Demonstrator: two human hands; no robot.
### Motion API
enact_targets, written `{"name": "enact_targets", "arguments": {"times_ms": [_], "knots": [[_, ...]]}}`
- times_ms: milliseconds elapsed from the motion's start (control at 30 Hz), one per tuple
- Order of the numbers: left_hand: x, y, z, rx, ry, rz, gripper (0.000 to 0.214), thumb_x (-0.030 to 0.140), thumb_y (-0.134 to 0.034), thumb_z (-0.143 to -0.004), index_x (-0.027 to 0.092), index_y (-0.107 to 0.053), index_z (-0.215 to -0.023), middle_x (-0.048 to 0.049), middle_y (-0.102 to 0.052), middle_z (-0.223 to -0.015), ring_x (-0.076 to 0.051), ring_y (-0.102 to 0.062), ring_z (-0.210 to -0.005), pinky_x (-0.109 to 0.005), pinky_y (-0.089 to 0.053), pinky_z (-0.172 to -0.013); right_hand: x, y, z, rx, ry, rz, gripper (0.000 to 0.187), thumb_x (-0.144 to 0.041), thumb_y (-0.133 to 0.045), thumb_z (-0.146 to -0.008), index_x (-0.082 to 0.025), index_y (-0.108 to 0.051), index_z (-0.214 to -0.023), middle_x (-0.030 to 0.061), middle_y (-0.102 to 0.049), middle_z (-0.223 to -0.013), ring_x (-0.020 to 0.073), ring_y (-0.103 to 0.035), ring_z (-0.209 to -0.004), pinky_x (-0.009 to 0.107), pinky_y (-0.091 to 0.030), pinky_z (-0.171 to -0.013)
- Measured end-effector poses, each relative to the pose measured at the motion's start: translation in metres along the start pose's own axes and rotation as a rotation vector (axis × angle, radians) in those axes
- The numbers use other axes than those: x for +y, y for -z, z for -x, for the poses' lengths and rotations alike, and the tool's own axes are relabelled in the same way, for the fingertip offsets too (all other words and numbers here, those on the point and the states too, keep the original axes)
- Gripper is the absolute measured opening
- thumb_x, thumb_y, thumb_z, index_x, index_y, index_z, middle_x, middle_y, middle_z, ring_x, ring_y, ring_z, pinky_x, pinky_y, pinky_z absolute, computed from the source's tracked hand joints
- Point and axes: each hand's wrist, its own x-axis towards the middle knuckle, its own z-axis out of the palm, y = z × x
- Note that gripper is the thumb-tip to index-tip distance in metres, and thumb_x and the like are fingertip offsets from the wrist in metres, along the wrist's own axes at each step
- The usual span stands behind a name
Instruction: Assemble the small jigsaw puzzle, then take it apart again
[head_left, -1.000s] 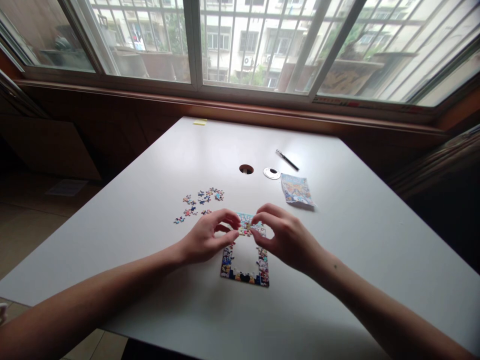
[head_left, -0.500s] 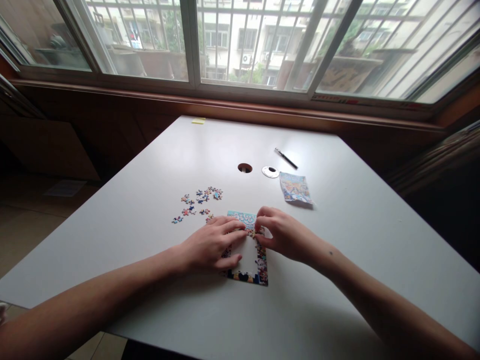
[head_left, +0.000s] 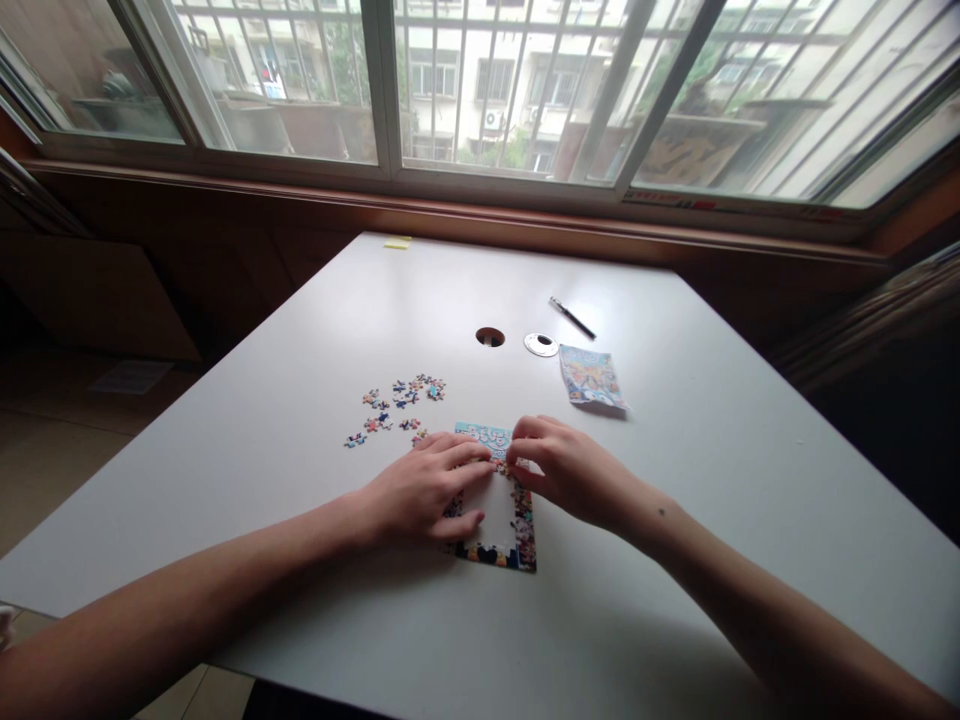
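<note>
A small jigsaw puzzle [head_left: 526,540] lies on the white table in front of me, its border joined and its pale middle bare. My left hand [head_left: 431,485] rests flat across the puzzle's left side with fingers spread, hiding that edge. At the upper right inner corner, the thumb and fingertips of my right hand [head_left: 544,457] are pinched together on a puzzle piece, mostly covered by the fingers. Several loose puzzle pieces [head_left: 405,395] are scattered just beyond my left hand.
A creased printed sheet [head_left: 592,378] lies to the right, with a pen [head_left: 572,317] behind it. Near them are a round silver cover [head_left: 541,344] and a cable hole [head_left: 490,338] in the table [head_left: 300,330]. A yellow sticker [head_left: 397,243] marks the far edge, below the window.
My right thumb and fingertips have drawn closer together and shifted slightly at the puzzle's upper right inner corner. My left hand has stayed in place.
</note>
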Motion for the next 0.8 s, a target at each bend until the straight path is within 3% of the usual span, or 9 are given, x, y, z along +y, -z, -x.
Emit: {"name": "enact_targets", "arguments": {"times_ms": [467, 700, 800], "knots": [[0.0009, 0.0006, -0.0003, -0.004, 0.0, -0.01, 0.05, 0.04, -0.054, -0.09, 0.018, -0.051, -0.135, -0.0113, -0.056, -0.138, -0.029, -0.048, -0.128, -0.043, -0.036, -0.11, 0.004, -0.0051, -0.0001, 0.006, 0.029, -0.031, 0.015, -0.016, -0.061, -0.091, -0.02, -0.07, -0.079, 0.005, -0.063, -0.086, 0.0176, -0.058, -0.081, 0.03, -0.046, -0.072], [0.0006, 0.0011, -0.0007, -0.004, -0.003, -0.017, 0.05, 0.04, -0.054, -0.091, 0.017, -0.051, -0.135, -0.0109, -0.056, -0.137, -0.03, -0.048, -0.129, -0.044, -0.036, -0.109, 0.0055, -0.0013, -0.0003, 0.134, -0.04, -0.106, 0.022, -0.006, -0.058, -0.083, -0.02, -0.074, -0.085, 0.0046, -0.062, -0.086, 0.0158, -0.057, -0.077, 0.028, -0.044, -0.07], [-0.0009, 0.0004, 0.0001, -0.011, 0.0, -0.015, 0.05, 0.04, -0.054, -0.09, 0.018, -0.051, -0.136, -0.011, -0.056, -0.137, -0.029, -0.048, -0.129, -0.043, -0.036, -0.109, 0.0052, -0.0006, 0.0004, 0.096, -0.038, -0.078, 0.024, -0.007, -0.058, -0.083, -0.023, -0.076, -0.083, 0.0042, -0.061, -0.084, 0.0155, -0.056, -0.076, 0.028, -0.042, -0.069]]}}
